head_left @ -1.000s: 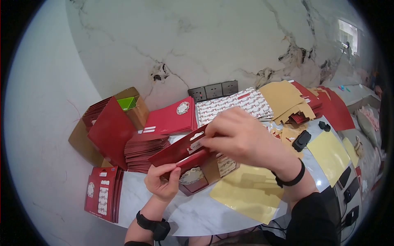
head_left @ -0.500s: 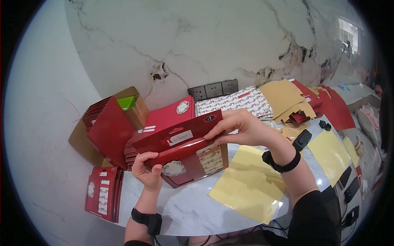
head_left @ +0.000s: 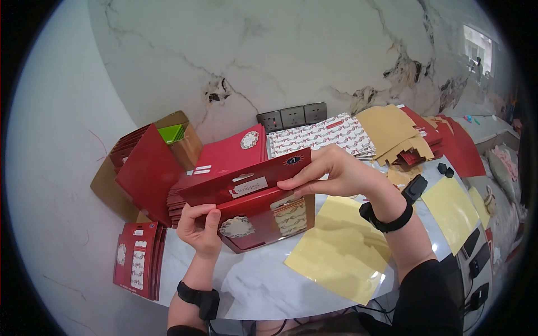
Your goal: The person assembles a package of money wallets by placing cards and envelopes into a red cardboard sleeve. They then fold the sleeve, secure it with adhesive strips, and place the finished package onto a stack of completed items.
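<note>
A person's two hands hold a red card pack (head_left: 255, 210) up above a white marble table (head_left: 263, 285), seen from a camera on the person's head. The left hand (head_left: 200, 228) grips the pack's left end, thumb on the front face and the other fingers curled behind it. The right hand (head_left: 330, 171) pinches the top right corner of the pack's folded red header flap, which carries a small white label; thumb and fingertips are closed on the flap edge. Below the flap the pack's front shows a lace-edged oval and a patterned panel. Both wrists wear black bands.

Just right of the pack and below it, a yellow sheet (head_left: 342, 252) lies flat on the table. A second yellow sheet (head_left: 451, 210) lies further right of the pack. Left of the pack and lower, a stack of finished red packs (head_left: 134, 260) rests at the table edge. Behind the pack stands a pile of red cards (head_left: 232, 154), and left of that an open brown cardboard box (head_left: 176, 143) with something green inside. Behind the pack to the right lie patterned white sheets (head_left: 319, 134), with brown card pieces (head_left: 392, 131) further right. A row of grey wall sockets (head_left: 291, 116) sits on the marble wall behind the pack
</note>
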Demonstrator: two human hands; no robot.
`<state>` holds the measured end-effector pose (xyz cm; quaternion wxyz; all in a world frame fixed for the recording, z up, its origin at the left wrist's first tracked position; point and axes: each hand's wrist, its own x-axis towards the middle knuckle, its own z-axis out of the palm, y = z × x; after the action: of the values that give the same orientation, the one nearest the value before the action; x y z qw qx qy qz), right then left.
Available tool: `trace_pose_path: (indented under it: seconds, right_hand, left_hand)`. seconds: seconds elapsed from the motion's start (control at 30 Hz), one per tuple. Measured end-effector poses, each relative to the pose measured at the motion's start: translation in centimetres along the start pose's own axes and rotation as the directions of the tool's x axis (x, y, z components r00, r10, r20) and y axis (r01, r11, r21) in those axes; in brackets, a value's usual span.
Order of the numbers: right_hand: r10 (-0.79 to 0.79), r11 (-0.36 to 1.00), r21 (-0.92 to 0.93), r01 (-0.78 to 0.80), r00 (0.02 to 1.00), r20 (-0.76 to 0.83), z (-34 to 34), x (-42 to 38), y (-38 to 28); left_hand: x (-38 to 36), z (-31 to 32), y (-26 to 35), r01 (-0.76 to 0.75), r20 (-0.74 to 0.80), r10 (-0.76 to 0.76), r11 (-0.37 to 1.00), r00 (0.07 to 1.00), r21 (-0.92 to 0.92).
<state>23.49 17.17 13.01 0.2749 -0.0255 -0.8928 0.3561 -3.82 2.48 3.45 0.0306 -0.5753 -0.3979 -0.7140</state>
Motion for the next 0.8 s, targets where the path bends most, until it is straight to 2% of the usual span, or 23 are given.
trace_pose_path:
  seconds: [0.13,0.2,0.23,0.27,0.33,0.37,0.4,0.47,0.57,0.67,0.73,0.8]
  right_hand:
    - [-0.045,0.998,0.038,0.046,0.999,-0.03,0.0,0.0,-0.1]
    - [-0.009,1.0,-0.011,0.008,0.999,-0.037,-0.1,0.0,-0.1]
    - [-0.016,1.0,-0.003,0.016,0.999,-0.031,-0.1,0.0,0.0]
    - [-0.014,1.0,-0.001,0.014,0.999,-0.037,0.0,-0.1,0.1]
    - [-0.007,1.0,0.002,0.007,0.999,-0.044,0.1,-0.1,0.1]
    - [-0.015,1.0,0.015,0.016,0.999,-0.043,0.0,-0.1,-0.1]
    - [-0.023,0.999,0.025,0.025,0.999,-0.041,0.0,0.0,-0.2]
    - [-0.038,0.999,0.022,0.039,0.998,-0.047,0.0,0.0,0.0]
    - [-0.045,0.999,0.01,0.045,0.998,-0.045,0.2,0.0,0.2]
    - [-0.026,0.999,-0.024,0.026,0.999,-0.035,0.2,0.0,-0.4]
    - [-0.015,0.999,-0.045,0.014,0.999,-0.03,0.3,0.2,-0.5]
    - [-0.057,0.998,0.013,0.057,0.998,0.007,0.6,0.4,-0.1]
  left_hand:
    - [-0.4,0.7,-0.5,0.026,-0.066,-0.028,0.999,0.997,-0.034]
    - [-0.6,1.1,-1.2,-0.024,-0.187,-0.014,0.979,0.982,-0.2]
    - [-0.5,0.9,-0.9,-0.067,-0.109,0.049,0.985,0.993,-0.159]
    - [-0.4,0.7,-1.1,-0.066,-0.112,0.049,0.987,0.993,-0.149]
    - [-0.5,0.7,-2.1,-0.172,-0.085,0.162,0.975,0.983,-0.137]
    - [-0.5,0.5,-2.3,-0.178,-0.088,0.17,0.979,0.981,-0.094]
    - [-0.3,0.3,-2.4,-0.178,-0.088,0.17,0.979,0.981,-0.097]
    - [-0.1,-0.3,-2.6,-0.166,0.015,0.169,0.978,0.985,-0.13]
    - [-0.4,-0.6,-2.7,-0.132,0.011,0.133,0.99,0.991,-0.04]
    - [-0.4,-0.4,-2.4,-0.06,0.053,0.063,0.997,0.997,-0.057]
    - [0.2,0.6,-0.9,-0.064,0.076,0.07,0.995,0.995,-0.075]
    - [0.9,1.5,0.8,-0.062,0.101,0.072,0.994,0.992,-0.094]
